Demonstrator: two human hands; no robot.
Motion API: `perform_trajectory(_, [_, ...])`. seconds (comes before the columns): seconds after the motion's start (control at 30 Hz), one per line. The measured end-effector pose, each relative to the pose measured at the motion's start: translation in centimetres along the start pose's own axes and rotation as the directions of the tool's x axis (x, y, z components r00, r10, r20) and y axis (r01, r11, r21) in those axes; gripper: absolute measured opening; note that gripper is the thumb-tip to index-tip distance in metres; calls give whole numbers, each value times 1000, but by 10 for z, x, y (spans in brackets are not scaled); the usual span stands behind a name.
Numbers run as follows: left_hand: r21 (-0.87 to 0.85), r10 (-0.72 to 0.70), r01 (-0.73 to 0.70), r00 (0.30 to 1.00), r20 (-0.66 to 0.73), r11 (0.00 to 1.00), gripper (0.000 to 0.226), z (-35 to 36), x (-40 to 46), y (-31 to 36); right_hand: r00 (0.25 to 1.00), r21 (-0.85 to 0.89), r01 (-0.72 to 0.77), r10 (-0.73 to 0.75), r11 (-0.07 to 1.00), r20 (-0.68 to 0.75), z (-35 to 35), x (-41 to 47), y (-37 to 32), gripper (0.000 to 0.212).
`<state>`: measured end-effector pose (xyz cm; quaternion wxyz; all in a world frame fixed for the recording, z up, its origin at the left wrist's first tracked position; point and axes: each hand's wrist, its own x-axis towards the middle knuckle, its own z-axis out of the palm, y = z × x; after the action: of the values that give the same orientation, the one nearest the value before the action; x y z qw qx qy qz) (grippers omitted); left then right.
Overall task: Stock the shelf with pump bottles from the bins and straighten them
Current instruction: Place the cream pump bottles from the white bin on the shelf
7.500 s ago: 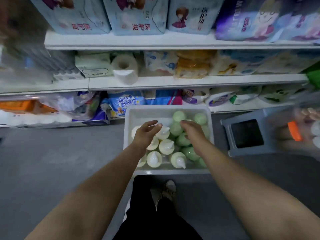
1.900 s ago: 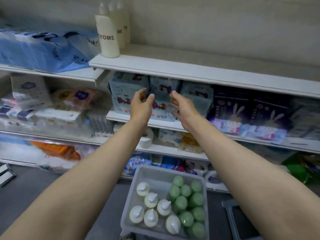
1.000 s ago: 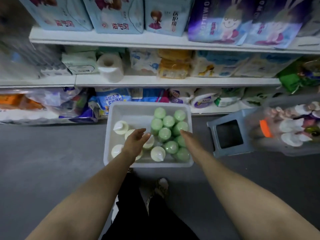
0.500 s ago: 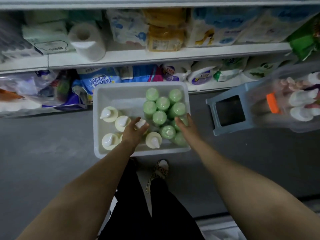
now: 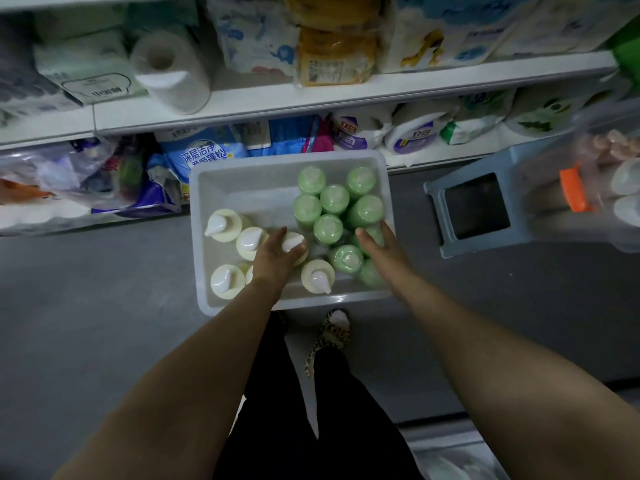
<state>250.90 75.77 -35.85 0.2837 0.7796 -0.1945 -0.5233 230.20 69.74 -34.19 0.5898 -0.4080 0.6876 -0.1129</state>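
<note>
The person stands over a white bin (image 5: 201, 188) on the floor, both arms reaching down into it. The left hand (image 5: 273, 259) is closing its grip round a cream pump bottle (image 5: 294, 245), fingers curled at its top; the right hand (image 5: 382, 251) lies with fairly straight fingers against a green bottle (image 5: 372, 237), and whether it has truly taken hold cannot be told. The bin is far from emptied: several cream bottles (image 5: 223, 225) stand on its left side and a tight cluster of green bottles (image 5: 334, 200) fills its right. The lower shelf (image 5: 311, 102) in view carries paper rolls and packets, no pump bottles, so most of the stocking, and all the straightening, appears to remain. A grey stool (image 5: 474, 209) stands just right of the bin.
</note>
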Motion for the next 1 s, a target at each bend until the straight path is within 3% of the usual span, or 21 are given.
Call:
perform_trajectory(0.37, [141, -31, 12, 990, 135, 990, 82, -1, 3, 5, 1000, 5, 20, -20, 1000, 8, 3, 3, 0, 69])
perform_trajectory(0.47, [212, 0, -37, 986, 168, 977, 74, -1, -1, 10, 1000, -3, 25, -25, 1000, -10, 5, 2, -1, 70])
perform_trajectory(0.63, [155, 64, -81, 992, 111, 985, 44, 2, -3, 7, 1000, -29, 10, -11, 1000, -12, 5, 3, -3, 73])
perform_trajectory(1.0, [101, 118, -117, 993, -5, 988, 42, -10, -12, 3, 999, -99, -53, 54, 994, 9, -4, -6, -14, 74])
